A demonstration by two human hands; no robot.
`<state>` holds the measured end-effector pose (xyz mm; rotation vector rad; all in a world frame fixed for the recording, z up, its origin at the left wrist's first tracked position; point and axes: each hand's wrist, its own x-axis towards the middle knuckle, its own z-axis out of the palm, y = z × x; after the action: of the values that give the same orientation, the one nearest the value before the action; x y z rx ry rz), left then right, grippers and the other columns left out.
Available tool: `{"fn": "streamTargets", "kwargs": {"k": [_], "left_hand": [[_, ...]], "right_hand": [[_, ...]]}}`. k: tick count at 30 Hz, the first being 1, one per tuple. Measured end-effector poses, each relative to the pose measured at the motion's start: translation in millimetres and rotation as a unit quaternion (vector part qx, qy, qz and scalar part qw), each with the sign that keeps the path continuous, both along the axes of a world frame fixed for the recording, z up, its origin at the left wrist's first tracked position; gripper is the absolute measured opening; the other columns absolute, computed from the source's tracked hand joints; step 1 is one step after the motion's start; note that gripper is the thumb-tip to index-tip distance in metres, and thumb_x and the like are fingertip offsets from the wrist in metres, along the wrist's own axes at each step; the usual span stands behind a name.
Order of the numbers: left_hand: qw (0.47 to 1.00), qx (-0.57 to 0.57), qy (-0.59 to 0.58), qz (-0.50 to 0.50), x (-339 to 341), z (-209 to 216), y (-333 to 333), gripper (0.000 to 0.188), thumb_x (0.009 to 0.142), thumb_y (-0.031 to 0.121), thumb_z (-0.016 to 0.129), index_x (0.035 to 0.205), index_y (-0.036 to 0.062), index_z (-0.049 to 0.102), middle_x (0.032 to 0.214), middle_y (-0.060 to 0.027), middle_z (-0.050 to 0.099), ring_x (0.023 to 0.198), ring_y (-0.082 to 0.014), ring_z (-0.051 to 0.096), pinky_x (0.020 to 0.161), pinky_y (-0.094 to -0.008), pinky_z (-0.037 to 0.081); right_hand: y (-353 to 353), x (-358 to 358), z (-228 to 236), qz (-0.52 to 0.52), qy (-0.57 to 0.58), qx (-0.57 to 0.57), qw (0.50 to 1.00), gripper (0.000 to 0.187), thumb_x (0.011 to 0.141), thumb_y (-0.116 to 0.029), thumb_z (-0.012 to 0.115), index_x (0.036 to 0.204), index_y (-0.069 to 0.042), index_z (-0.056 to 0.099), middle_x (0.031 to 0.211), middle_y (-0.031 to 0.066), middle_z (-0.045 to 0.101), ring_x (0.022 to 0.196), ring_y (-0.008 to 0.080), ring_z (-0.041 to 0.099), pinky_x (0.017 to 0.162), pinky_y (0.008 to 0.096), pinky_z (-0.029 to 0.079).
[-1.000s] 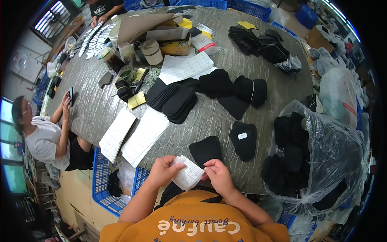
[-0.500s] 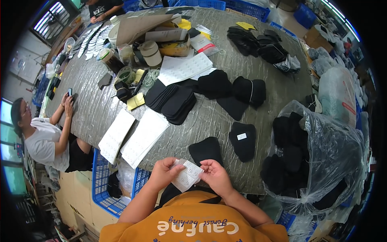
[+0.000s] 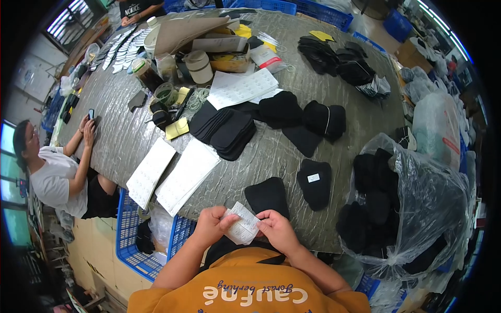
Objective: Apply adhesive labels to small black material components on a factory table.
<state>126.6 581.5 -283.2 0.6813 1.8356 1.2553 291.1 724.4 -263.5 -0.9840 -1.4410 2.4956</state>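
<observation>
Both my hands hold a small white sheet of labels (image 3: 241, 224) close to my chest, at the near edge of the grey table (image 3: 261, 156). My left hand (image 3: 210, 226) grips its left side. My right hand (image 3: 277, 230) pinches its right edge with thumb and fingers. Just beyond the sheet a flat black fabric piece (image 3: 268, 196) lies on the table. To its right rests another black piece bearing a small white label (image 3: 314, 181).
Two white label sheets (image 3: 172, 171) lie at the left. A stack of black pieces (image 3: 223, 130) and black caps (image 3: 308, 117) fill the middle. A clear plastic bag of black items (image 3: 402, 208) stands at the right. A seated person (image 3: 60, 172) is at the left, above blue crates (image 3: 133, 235).
My hands have drawn slightly nearer to my chest with the sheet, and my right fingers have shifted along its edge. Nothing on the table has moved.
</observation>
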Motion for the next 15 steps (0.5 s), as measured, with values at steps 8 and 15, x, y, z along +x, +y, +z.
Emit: {"fn": "streamTargets", "kwargs": {"k": [8,15], "left_hand": [[0.997,-0.056,-0.006,-0.049,4,31,8,0.021,0.085,0.020,0.066,0.085,-0.0013,0.065,0.066,-0.0075,0.063,0.061,-0.0090,0.056,0.055,-0.0280,0.046],[0.989,-0.096,-0.100,0.045,-4,13,9,0.017,0.088,0.013,0.061,0.083,-0.0025,0.064,0.074,-0.0039,0.065,0.063,-0.0073,0.056,0.056,-0.0247,0.045]], "right_hand": [[-2,9,-17,0.063,-0.054,-0.006,0.996,0.009,0.089,-0.004,0.058,0.096,0.002,0.056,0.085,0.0067,0.063,0.073,0.0097,0.061,0.065,0.0232,0.050],[2,1,2,0.026,0.076,0.371,0.925,0.011,0.083,0.001,0.062,0.092,0.000,0.056,0.086,0.0030,0.056,0.070,0.0081,0.052,0.063,0.0224,0.045]]}}
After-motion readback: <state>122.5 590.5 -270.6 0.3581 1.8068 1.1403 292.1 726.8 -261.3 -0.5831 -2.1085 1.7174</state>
